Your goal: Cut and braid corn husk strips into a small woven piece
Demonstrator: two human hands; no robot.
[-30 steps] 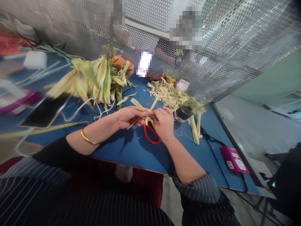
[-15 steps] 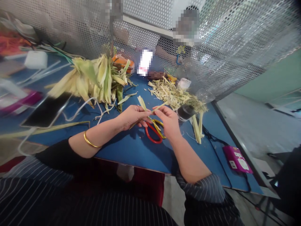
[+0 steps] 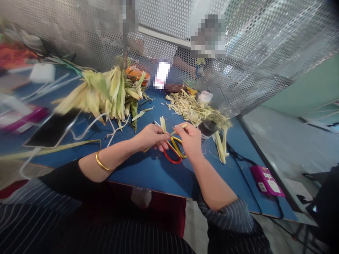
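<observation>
My left hand [image 3: 152,137] pinches a pale green corn husk strip [image 3: 162,125], one end of which sticks up above the thumb. Facing it, my right hand [image 3: 190,139] is closed on a husk strip too, and a narrow length spans the small gap between my fingertips. Whether both ends belong to one piece I cannot tell. Beneath my fingers, scissors [image 3: 173,158] with one red and one yellow handle loop lie on the blue table [image 3: 156,173]. A dark spool of thread [image 3: 208,127] stands just beyond my right hand.
A heap of corn husks [image 3: 106,93] lies at the back left, husk scraps [image 3: 190,107] at the back right. Left are a black-screened phone [image 3: 53,128] and white cable. A purple power strip [image 3: 267,180] sits right. Perforated metal sheeting [image 3: 164,35] borders the back, with a person behind it.
My hands have moved slightly apart, drawing the husk strip sideways between them. The crossed strip ends have shifted, and more of the scissors shows below.
</observation>
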